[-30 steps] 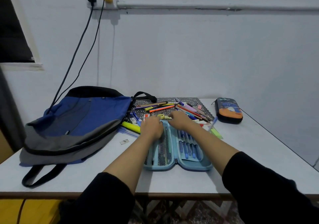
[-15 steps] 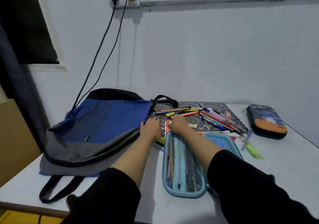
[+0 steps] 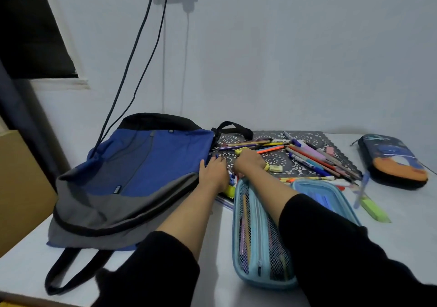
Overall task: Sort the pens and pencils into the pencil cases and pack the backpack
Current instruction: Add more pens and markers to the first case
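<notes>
On the white table point(image 3: 413, 212), both hands are down at the near-left corner of the black patterned mat point(image 3: 279, 160).

Left hand point(image 3: 212, 173): palm down, fingers point(image 3: 218, 161) stretched fairly straight over small bits at the mat edge. Its thumb side is just beside the blue-and-grey fabric backpack point(image 3: 146, 165), and I see nothing gripped.

Right hand point(image 3: 248, 162): knuckles up, fingers curled down onto the mat, tips hidden. I can't tell if it's pinching anything.

Loose pile of pens and pencils point(image 3: 314, 157) lies fanned across the mat, right of the hands, not in any case.

Light-blue zip pencil case point(image 3: 257, 231) lies open flat under the right forearm. The mesh half is near me with a few pens behind the mesh. The other half is to its right, partly covered by the black sleeve point(image 3: 343, 259).

Dark pencil case with orange print point(image 3: 392, 162) sits closed at far right, well apart from the pile.

Backpack lies flat on the left, straps trailing toward the near table edge.

Yellow highlighter point(image 3: 229, 189) sits under the left wrist. Green highlighter point(image 3: 376, 209) lies right of the blue case.
</notes>
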